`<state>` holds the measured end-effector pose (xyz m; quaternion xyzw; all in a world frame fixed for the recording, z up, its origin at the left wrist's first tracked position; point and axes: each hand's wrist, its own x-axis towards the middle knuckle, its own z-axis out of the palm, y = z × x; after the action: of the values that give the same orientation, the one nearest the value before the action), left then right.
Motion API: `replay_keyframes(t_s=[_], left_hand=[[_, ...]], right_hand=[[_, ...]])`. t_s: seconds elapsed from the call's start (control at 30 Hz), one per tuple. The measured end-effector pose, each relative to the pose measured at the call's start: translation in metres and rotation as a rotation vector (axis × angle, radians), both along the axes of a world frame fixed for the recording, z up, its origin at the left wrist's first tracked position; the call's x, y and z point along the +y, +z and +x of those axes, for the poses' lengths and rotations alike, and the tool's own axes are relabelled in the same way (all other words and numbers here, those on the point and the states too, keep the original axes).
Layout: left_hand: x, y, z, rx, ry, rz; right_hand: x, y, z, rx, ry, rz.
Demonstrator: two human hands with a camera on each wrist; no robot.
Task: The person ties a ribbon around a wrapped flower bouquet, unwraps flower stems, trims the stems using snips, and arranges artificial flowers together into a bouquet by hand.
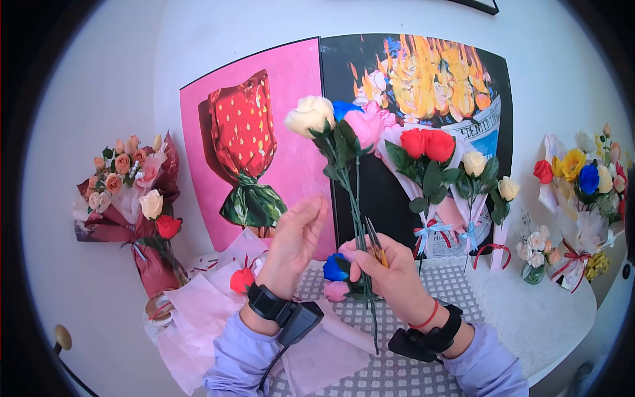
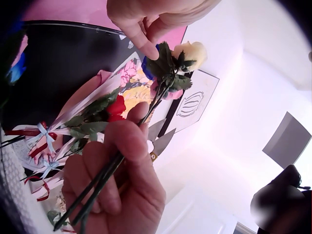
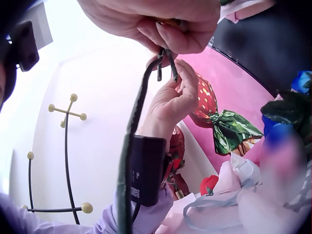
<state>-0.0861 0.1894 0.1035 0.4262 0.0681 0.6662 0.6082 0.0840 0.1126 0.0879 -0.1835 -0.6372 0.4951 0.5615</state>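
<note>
My right hand (image 1: pixel 395 274) grips the green stems (image 1: pixel 354 205) of a small bunch of artificial roses: a cream rose (image 1: pixel 309 116), a blue rose (image 1: pixel 346 109) and a pink rose (image 1: pixel 365 126). The same hand also holds scissors (image 1: pixel 376 245), their blades pointing up beside the stems. My left hand (image 1: pixel 301 231) is raised just left of the stems, fingers loosely bent and holding nothing. Its fingertips overlap a leaf (image 2: pixel 165 57) under the blooms in the left wrist view. Below the bunch, another blue rose (image 1: pixel 336 267) and a pink rose (image 1: pixel 337 290) lie on the table.
Pink wrapping sheets (image 1: pixel 198 317), a ribbon roll (image 1: pixel 159 308) and a red rose (image 1: pixel 243 280) lie at left on the grey checked cloth (image 1: pixel 410 357). Wrapped bouquets (image 1: pixel 142 198) stand at left; more roses (image 1: pixel 430 142) and a mixed bouquet (image 1: pixel 582 178) stand at right. Two pictures (image 1: pixel 301 66) lean behind.
</note>
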Motion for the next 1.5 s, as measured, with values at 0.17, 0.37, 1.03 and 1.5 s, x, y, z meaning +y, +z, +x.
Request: replay_keyframes(t_s=[0.17,0.37,1.03,1.5], left_hand=[[-0.008,0.02,-0.014,-0.024,0.036,0.063],[0.009,0.057,-0.032,0.198,0.229,0.132],[-0.073,-0.029,-0.165,1.283,0.547,-0.4],[-0.045,-0.063,-0.132,1.886,0.234,-0.1]], right_hand=[[0.001,0.001,0.003,-0.124,-0.054,0.145],[-0.004,0.011,0.008,-0.056,-0.046,0.094],[0.018,-0.004,0.005,-0.166,-0.081,0.237],[0.021,-0.006,0.007,-0.21,-0.062,0.205]])
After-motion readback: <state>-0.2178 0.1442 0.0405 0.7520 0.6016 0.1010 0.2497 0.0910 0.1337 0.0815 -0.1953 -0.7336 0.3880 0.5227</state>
